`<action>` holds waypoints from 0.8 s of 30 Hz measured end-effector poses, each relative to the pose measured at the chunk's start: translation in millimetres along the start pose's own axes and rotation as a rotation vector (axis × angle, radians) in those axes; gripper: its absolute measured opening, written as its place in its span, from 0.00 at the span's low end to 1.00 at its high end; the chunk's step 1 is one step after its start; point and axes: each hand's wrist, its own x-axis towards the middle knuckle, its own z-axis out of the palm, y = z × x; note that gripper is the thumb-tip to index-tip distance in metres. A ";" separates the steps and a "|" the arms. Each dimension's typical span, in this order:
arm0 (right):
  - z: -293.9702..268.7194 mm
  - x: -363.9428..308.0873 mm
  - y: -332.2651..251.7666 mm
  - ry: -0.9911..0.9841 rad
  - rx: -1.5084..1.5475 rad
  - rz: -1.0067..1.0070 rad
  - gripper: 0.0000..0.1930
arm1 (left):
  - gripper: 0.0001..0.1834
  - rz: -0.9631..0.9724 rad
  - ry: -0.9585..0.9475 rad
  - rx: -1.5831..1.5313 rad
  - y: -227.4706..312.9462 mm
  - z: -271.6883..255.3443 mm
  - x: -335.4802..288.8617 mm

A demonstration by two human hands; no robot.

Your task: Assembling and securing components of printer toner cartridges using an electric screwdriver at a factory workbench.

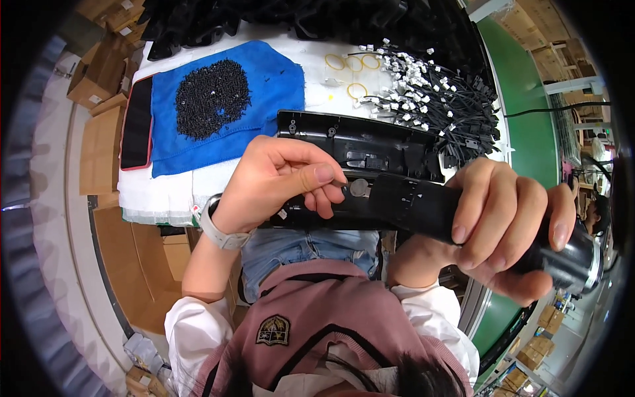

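Observation:
My right hand (506, 225) is wrapped round a black electric screwdriver (417, 206), held sideways with its silver-coloured tip end toward the left. Close to that tip, my left hand (281, 173) is closed in a pinch on a small black screw (344, 189); whether the screw touches the bit I cannot tell. Behind the tool lies a long, curved black plastic shell (383, 140) with screw posts inside. Another black plastic part (314, 217) lies below my left fingers at the table's near edge, partly hidden by my hand and the screwdriver.
A pile of small black screws (211, 99) rests on a blue cloth (278, 76), beside a red-edged phone (137, 122). Black cables with white connectors (430, 99) are heaped at the back right, near yellow rubber bands (357, 90). Black plastic parts (264, 20) line the far edge.

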 end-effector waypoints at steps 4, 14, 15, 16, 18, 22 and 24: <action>-5.0 -1.2 -1.5 0.067 0.041 0.063 0.17 | 0.14 0.046 -0.017 0.082 -1.4 -2.8 4.8; -33.3 -19.6 -12.7 -0.036 -0.210 0.203 0.23 | 0.09 0.207 0.216 0.392 0.0 -12.5 20.8; -31.5 -22.3 -11.0 -0.014 -0.216 0.221 0.24 | 0.07 0.191 0.205 0.365 -1.8 -12.4 22.0; -30.8 -22.3 -11.5 -0.021 -0.236 0.251 0.24 | 0.07 0.188 0.202 0.361 -4.7 -11.7 24.0; -22.4 -26.5 -7.0 0.065 -0.279 0.246 0.23 | 0.07 0.199 0.175 0.274 -11.3 -10.3 27.3; -19.6 -30.2 -2.7 0.120 -0.324 0.268 0.25 | 0.07 0.190 0.162 0.280 -15.8 -12.8 28.5; -23.1 -28.5 -2.6 0.064 -0.414 0.270 0.23 | 0.07 0.161 0.162 0.257 -14.8 -13.6 28.4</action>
